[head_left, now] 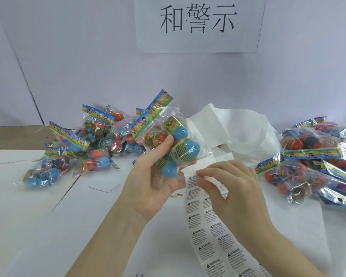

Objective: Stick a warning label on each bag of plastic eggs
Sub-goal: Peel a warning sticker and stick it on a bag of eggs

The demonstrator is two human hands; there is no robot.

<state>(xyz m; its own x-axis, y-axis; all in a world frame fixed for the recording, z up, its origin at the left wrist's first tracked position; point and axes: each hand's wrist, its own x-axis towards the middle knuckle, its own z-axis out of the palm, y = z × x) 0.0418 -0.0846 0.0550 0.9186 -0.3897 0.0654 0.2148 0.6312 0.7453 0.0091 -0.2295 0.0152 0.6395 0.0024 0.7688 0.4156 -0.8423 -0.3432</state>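
Above the white table (38,226), left hand (148,180) wrapped around a clear bag of eggs (168,140), thumb pressed on its front, fingers curled behind. Bag lifted off the table and tilted, colourful header card (152,114) pointing up and to the left, blue and orange eggs showing through the plastic.

Just to the right and a little lower, right hand (232,188) pinched on the top edge of the label strip (204,226), thumb and forefinger closed on a single warning label (194,179) at the strip's upper left corner. Whether that label was already lifted off the backing: could not tell. Strip printed in two columns of black "WARNING" text, running down toward the bottom edge between the forearms. Spent white backing paper (228,128) crumpled in loose folds behind both hands.

Heaped at the left on the table, a pile of bags (84,140); heaped at the right, a second pile (318,160), well apart from the first. On the pale wall behind, a white paper sign (198,23) with three large black characters.
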